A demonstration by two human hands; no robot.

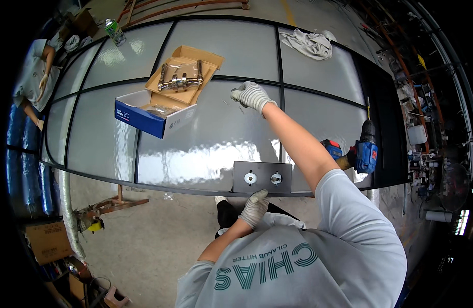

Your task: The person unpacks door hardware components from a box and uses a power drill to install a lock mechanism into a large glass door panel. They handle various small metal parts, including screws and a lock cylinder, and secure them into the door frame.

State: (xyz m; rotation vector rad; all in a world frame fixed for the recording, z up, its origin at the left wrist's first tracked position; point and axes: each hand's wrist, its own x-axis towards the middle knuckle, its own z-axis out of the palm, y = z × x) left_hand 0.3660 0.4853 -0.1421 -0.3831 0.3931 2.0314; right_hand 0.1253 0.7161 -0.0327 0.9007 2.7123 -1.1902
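Note:
My right hand (251, 96), in a striped white work glove, reaches over a large glazed panel with black bars (205, 128). Its fingers are pinched together; whatever may be between them is too small to make out. Just beside the fingertips, small thin metal pieces, like screws (241, 110), lie on the glass. My left hand (254, 209), gloved alike, is closed at the panel's near edge, just below a dark grey lock plate (262, 172). Two round silver fittings show on that plate. Its fingertips are partly hidden, so what they hold cannot be told.
A blue-and-white box (144, 119) and an open cardboard tray with bagged metal handles (181, 81) lie on the panel. A blue cordless drill (366, 154) rests at right, a rag (309, 44) and a spray can (115, 33) farther back. Another person (36, 77) stands at far left.

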